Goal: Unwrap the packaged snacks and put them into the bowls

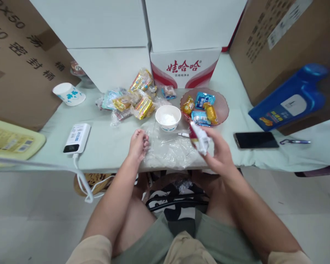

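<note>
My right hand (218,150) is closed around a small white and red wrapped snack packet (199,138), held just above the table in front of a pink glass bowl (222,106) with several wrapped sweets. My left hand (138,145) rests with curled fingers on the edge of a clear plastic bag (170,148) lying flat on the table. A white paper bowl (168,117) with white contents stands just behind the bag. A heap of wrapped snacks (132,99) lies behind and left of the bowl.
A white power bank (77,137) with a cable lies at left, a tipped paper cup (68,94) farther back. A black phone (255,140), a pen (294,142) and a blue bottle (291,97) are at right. White and brown cardboard boxes (185,68) line the back.
</note>
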Demonstrator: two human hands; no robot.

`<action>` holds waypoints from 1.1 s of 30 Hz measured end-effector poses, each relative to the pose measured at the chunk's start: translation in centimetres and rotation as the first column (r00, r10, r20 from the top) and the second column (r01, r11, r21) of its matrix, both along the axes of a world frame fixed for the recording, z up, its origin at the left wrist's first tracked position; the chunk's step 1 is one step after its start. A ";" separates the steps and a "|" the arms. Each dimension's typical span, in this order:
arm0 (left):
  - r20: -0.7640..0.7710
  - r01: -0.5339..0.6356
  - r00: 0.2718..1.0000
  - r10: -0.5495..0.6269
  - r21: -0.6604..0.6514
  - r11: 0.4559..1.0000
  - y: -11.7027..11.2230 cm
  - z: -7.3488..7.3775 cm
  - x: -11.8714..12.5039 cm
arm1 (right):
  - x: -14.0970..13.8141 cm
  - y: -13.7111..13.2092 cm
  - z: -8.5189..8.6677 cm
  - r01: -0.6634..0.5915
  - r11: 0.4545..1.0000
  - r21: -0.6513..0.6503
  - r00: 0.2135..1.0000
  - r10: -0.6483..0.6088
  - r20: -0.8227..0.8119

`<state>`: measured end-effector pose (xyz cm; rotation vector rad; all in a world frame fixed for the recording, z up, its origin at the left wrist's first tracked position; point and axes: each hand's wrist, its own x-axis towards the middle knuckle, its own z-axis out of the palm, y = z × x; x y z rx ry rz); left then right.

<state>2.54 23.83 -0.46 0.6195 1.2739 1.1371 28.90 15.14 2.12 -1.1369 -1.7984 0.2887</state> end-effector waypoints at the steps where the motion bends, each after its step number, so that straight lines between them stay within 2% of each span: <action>1: -0.009 0.010 1.000 -0.010 0.009 1.000 -0.1 0.0 0.0 | 0.8 1.1 0.7 0.083 0.996 0.020 0.996 -0.084 0.043; 4: -0.034 0.054 0.998 -0.053 0.047 0.997 -0.5 0.2 -0.1 | 3.4 5.6 2.4 0.284 0.958 0.039 0.928 -0.285 0.241; 6: -0.047 0.089 0.995 -0.086 0.069 0.994 -0.7 0.2 -0.2 | 4.7 8.0 3.2 0.360 0.933 0.030 0.869 -0.346 0.354; 8: -0.059 0.117 0.992 -0.112 0.075 0.990 -0.9 0.2 -0.4 | 4.7 8.4 3.6 0.376 0.926 0.034 0.836 -0.354 0.420; 9: -0.067 0.128 0.990 -0.123 0.075 0.989 -1.0 0.2 -0.5 | 4.2 7.8 3.7 0.351 0.936 0.040 0.840 -0.333 0.428; 11: -0.081 0.139 0.988 -0.133 0.072 0.988 -1.1 0.3 -0.7 | 2.1 5.4 3.1 0.223 0.973 0.052 0.884 -0.225 0.409; 13: -0.084 0.135 0.988 -0.130 0.051 0.990 -1.0 0.4 -0.8 | -0.5 2.6 1.8 0.009 1.000 0.026 0.920 -0.019 0.392; 15: -0.081 0.117 0.990 -0.115 0.017 0.993 -0.8 0.4 -0.9 | -2.7 0.3 0.0 -0.128 0.989 -0.068 0.896 0.144 0.419; 17: -0.091 0.103 0.990 -0.105 -0.025 0.994 -0.6 0.1 -1.0 | -3.8 -0.9 -1.8 -0.173 0.967 -0.188 0.848 0.244 0.471; 20: -0.137 0.091 0.986 -0.098 -0.061 0.994 -0.1 -0.4 -1.5 | -3.5 -1.5 -3.5 -0.125 0.940 -0.318 0.771 0.294 0.564; 23: -0.200 0.089 0.976 -0.088 -0.002 0.996 0.1 -0.6 -2.3 | -2.1 -1.6 -3.6 -0.024 0.942 -0.334 0.744 0.240 0.624; 25: -0.274 0.151 0.954 -0.120 0.094 0.984 0.1 -0.6 -2.7 | -1.2 -1.4 -3.1 0.040 0.952 -0.305 0.751 0.173 0.637; 27: -0.399 0.285 0.896 -0.196 0.178 0.942 -0.1 -0.4 -2.9 | -0.7 -0.9 -2.7 0.110 0.959 -0.261 0.760 0.088 0.644; 30: -0.566 0.484 0.762 -0.314 0.177 0.857 -0.4 -0.1 -3.0 | -0.4 0.2 -2.2 0.218 0.960 -0.173 0.779 -0.065 0.624; 32: -0.608 0.544 0.715 -0.345 0.175 0.821 -0.5 -0.1 -2.9 | -0.3 0.9 -2.0 0.284 0.954 -0.094 0.801 -0.183 0.570; 33: -0.607 0.548 0.719 -0.339 0.195 0.813 -0.5 -0.1 -2.9 | -0.3 1.3 -2.0 0.304 0.951 -0.055 0.810 -0.227 0.541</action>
